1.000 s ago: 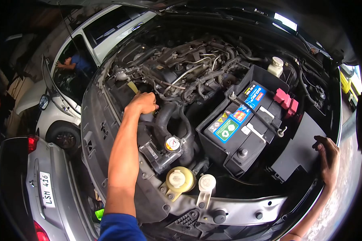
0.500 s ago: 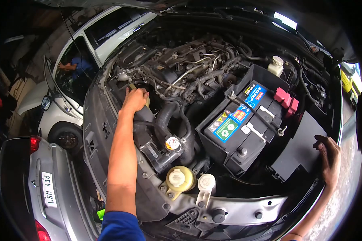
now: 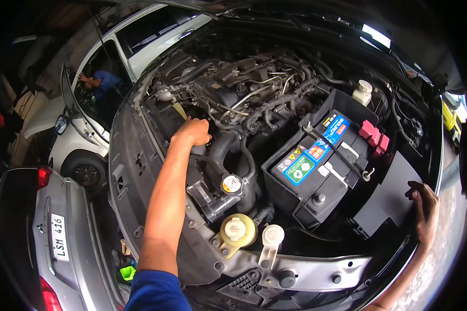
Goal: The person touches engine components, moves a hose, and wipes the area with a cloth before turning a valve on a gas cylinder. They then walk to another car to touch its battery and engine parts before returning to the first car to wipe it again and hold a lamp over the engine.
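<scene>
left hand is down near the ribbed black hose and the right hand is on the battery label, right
Not quite: the right hand isn't on the battery label; the head view shows it by the flat black panel. The left hand is indeed near the ribbed black hose.

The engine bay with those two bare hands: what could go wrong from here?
The left hand is reaching in beside a ribbed hose, so a slip might scrape knuckles or jostle the hose.

The battery has a post that looks uncovered; a stray metal tool might cause a short.

The right hand is beside a black panel, which it could nudge if that is loose.
</scene>
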Motion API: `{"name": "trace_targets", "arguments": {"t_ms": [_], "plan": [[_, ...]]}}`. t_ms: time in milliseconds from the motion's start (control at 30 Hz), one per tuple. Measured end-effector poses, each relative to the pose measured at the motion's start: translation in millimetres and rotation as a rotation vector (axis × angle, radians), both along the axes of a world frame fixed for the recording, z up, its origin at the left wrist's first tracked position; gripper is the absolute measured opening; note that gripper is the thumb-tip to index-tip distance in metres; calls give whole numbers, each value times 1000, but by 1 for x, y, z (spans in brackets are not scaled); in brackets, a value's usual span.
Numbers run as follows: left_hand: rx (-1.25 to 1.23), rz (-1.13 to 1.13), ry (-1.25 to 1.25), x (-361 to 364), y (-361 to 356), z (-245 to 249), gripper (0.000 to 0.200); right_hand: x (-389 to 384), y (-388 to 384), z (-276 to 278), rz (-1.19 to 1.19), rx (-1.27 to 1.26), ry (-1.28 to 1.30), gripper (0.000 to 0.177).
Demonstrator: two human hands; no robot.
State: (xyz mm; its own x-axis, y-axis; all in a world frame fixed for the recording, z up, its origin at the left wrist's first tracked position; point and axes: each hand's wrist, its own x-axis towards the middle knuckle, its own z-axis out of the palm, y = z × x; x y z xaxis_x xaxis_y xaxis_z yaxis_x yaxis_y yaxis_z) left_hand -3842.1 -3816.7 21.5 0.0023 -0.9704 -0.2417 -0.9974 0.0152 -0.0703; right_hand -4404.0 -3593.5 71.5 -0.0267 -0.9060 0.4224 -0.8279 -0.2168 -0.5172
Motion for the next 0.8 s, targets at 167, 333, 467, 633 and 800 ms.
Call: {"name": "trace_targets", "arguments": {"t_ms": [167, 333, 467, 633, 800], "plan": [[19, -17, -34, 7, -6, -8, 39, 0, -1, 0, 15, -8, -30, 28], [8, -48, 54, 12, -2, -2, 39, 2, 3, 5, -11, 27, -27, 21], [-176, -29, 268, 16, 9, 13, 38, -3, 1, 9, 27, 5, -12, 17], [-398, -128, 384, 43, 84, 60, 35, -8, 6, 15, 9, 5, 91, 20], [-658, 3, 295, 82, 250, 82, 29, -17, 10, 20, 52, 54, 127, 27]]}}
